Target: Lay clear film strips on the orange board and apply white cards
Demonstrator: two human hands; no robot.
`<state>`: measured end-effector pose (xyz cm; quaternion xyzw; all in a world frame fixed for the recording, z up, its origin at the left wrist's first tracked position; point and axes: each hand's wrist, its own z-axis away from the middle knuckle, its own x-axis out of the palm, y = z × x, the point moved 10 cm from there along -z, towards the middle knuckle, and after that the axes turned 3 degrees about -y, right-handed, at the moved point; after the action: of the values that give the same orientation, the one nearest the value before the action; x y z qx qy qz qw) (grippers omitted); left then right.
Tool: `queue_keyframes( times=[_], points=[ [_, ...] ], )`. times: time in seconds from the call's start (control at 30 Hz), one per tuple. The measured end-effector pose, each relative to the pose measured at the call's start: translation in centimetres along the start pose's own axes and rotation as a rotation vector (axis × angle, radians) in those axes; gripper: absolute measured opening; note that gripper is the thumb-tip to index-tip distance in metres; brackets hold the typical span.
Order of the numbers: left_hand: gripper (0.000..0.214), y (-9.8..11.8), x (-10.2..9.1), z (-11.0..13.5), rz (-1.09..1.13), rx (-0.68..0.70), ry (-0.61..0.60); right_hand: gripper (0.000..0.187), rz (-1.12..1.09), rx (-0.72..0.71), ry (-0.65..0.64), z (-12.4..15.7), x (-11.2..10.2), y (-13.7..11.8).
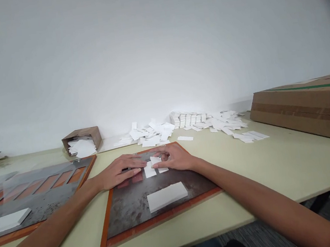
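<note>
Left hand (119,172) lying flat and open, fingers just beside the white card strips (149,170); right hand (171,158) curled narrow over them, any grip unclear; strips apparently light, thin, fairly stiff, best pinched by an edge; beneath them, an orange-framed dark board (162,221); nearer on it, a white card stack (167,196).

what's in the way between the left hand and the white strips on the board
Nothing visible: the left hand reaches the white strips, with the right hand on them. The white block sits apart, nearer the board's front edge.
</note>
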<state>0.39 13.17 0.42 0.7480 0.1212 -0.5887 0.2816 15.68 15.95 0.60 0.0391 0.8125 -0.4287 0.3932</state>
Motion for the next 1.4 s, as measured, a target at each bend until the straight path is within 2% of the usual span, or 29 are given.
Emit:
queue_keyframes(
  times=[0.13, 0.23, 0.37, 0.43, 0.53, 0.7, 0.8, 1.03, 1.2, 1.3, 1.4],
  points=[
    [0.039, -0.6, -0.2, 0.0, 0.018, -0.058, 0.019, 0.068, 0.060, -0.030, -0.003, 0.1, 0.1, -1.1],
    [0.041, -1.3, -2.6, 0.3, 0.055, -0.144, 0.206, 0.066, 0.082, -0.066, -0.026, -0.7, 1.1, -2.6],
    [0.055, -2.3, -6.1, 1.9, 0.055, -0.280, 0.478, 0.063, 0.119, -0.122, -0.017, -2.7, 3.6, -3.9],
    [0.061, -3.2, -7.0, 2.9, 0.061, -0.360, 0.570, 0.064, 0.159, -0.129, -0.021, -3.4, 5.1, -4.1],
    [0.066, -4.8, -6.7, 3.7, 0.098, -0.448, 0.623, 0.071, 0.198, -0.126, -0.061, -3.6, 6.7, -4.2],
    [0.069, -6.9, -4.5, 2.9, 0.194, -0.477, 0.572, 0.082, 0.228, -0.086, -0.091, -2.7, 6.7, -4.0],
    [0.068, -7.2, -3.8, 2.5, 0.194, -0.484, 0.536, 0.084, 0.245, -0.093, -0.118, -2.5, 6.7, -4.2],
    [0.062, -6.3, -3.6, 2.1, 0.128, -0.459, 0.471, 0.084, 0.282, -0.062, -0.135, -2.4, 6.7, -4.1],
    [0.063, -6.1, -3.0, 1.6, 0.133, -0.443, 0.417, 0.088, 0.244, -0.104, -0.126, -2.5, 6.7, -4.1],
    [0.059, -5.6, -2.6, 1.3, 0.170, -0.400, 0.321, 0.082, 0.199, -0.141, -0.108, -2.6, 6.2, -4.4],
    [0.055, -4.8, -2.5, 1.4, 0.215, -0.352, 0.207, 0.072, 0.144, -0.122, -0.024, -2.6, 4.4, -4.2]
  ],
)
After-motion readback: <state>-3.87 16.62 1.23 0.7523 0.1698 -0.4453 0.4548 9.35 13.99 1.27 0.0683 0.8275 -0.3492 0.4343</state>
